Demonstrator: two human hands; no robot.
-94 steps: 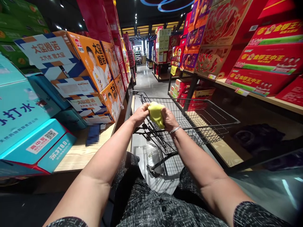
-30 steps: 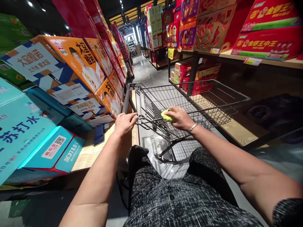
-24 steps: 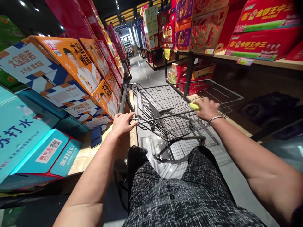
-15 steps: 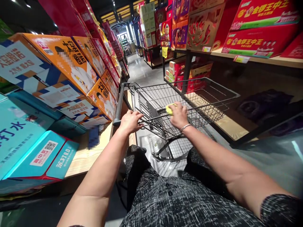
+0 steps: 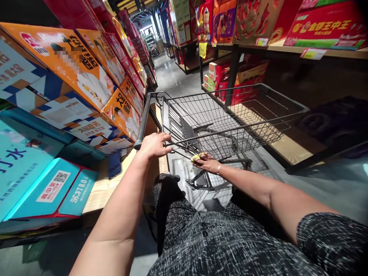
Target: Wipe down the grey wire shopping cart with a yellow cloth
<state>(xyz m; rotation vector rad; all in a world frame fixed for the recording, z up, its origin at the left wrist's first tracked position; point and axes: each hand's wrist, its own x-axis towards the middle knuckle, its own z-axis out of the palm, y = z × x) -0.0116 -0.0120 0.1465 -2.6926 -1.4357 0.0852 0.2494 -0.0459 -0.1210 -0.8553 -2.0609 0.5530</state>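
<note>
A dark wire shopping cart (image 5: 230, 130) stands in front of me, its handle at the left. My left hand (image 5: 156, 145) is closed around the cart's near top frame, close to the handle. Lower and to the right, my right hand (image 5: 206, 162) presses a crumpled yellow cloth (image 5: 198, 156) against the near side of the cart, below the top rail. A bracelet circles my right wrist. The cart's basket holds no goods that I can see.
Orange boxes (image 5: 69, 65) and teal boxes (image 5: 25, 161) fill the left shelf, with a dark phone-like object (image 5: 115, 163) on its wooden edge (image 5: 97, 197). Red boxes (image 5: 327, 27) stand on the right shelf. An aisle (image 5: 168, 73) runs ahead.
My right hand has moved down and left with the yellow cloth, from the top rail to the cart's lower near side. My left hand has stayed near the handle. The view has shifted slightly.
</note>
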